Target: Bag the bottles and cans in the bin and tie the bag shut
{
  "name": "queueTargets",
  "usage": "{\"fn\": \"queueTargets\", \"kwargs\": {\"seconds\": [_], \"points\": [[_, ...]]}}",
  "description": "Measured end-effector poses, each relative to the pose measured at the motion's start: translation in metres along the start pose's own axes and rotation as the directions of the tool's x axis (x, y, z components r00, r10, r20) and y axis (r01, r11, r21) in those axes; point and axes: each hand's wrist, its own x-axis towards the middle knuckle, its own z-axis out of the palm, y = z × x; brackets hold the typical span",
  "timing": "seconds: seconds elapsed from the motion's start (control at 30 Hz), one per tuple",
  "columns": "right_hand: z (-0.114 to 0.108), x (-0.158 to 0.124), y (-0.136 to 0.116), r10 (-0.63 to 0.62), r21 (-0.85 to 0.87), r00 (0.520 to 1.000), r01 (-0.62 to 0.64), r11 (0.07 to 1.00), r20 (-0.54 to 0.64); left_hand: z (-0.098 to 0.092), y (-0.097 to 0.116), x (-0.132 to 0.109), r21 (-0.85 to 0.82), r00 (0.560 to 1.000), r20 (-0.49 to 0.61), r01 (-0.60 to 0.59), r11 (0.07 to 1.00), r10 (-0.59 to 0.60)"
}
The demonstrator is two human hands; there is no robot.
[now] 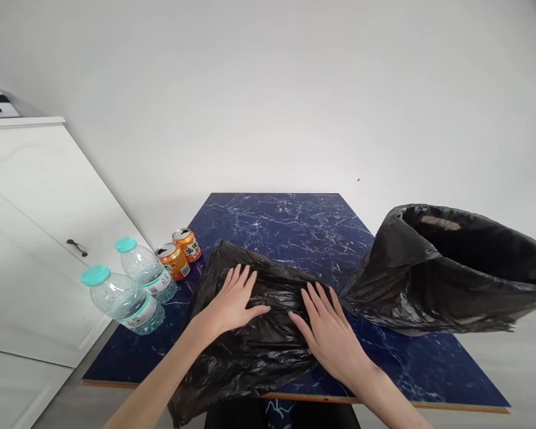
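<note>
A black plastic bag [268, 351] lies spread and wrinkled on the blue marbled table, its near left corner hanging past the front edge. My left hand [234, 301] rests palm down on the bag's left part, fingers stretched out. On its right side my right hand [326, 328] also lies flat, fingers spread. Neither hand grips anything. To the right of my right hand stands a second black plastic bag [402, 292], its mouth wide open; a pale brownish patch shows inside near the rim, and the rest of the inside is dark.
Two clear plastic bottles with teal caps, a nearer bottle [125, 301] and a farther bottle [147, 268], stand at the table's left edge. Beside them are two opened orange cans [174, 261]. A white cabinet [36, 238] stands left of the table [277, 220]; a wall is behind.
</note>
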Motion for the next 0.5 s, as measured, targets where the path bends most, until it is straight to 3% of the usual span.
{"fn": "queueTargets", "kwargs": {"seconds": [0.1, 0.23, 0.4, 0.5], "points": [[-0.006, 0.015, -0.008, -0.069, 0.020, 0.997, 0.069, 0.997, -0.034, 0.022, 0.014, 0.011, 0.000, 0.994, -0.076, -0.078, 0.997, 0.078], [0.008, 0.037, 0.004, -0.009, 0.053, 1.000, 0.008, 0.999, 0.027, 0.037, 0.007, 0.031, 0.053, 0.990, -0.144, 0.010, 0.999, -0.003], [0.020, 0.052, 0.030, 0.031, 0.104, 0.998, -0.037, 0.994, 0.059, 0.013, -0.031, 0.041, 0.077, 0.956, -0.268, 0.146, 0.986, -0.120], [0.016, 0.052, 0.028, 0.029, 0.122, 0.998, -0.036, 0.992, 0.059, 0.000, -0.017, 0.018, 0.092, 0.954, -0.285, 0.125, 0.988, -0.094]]}}
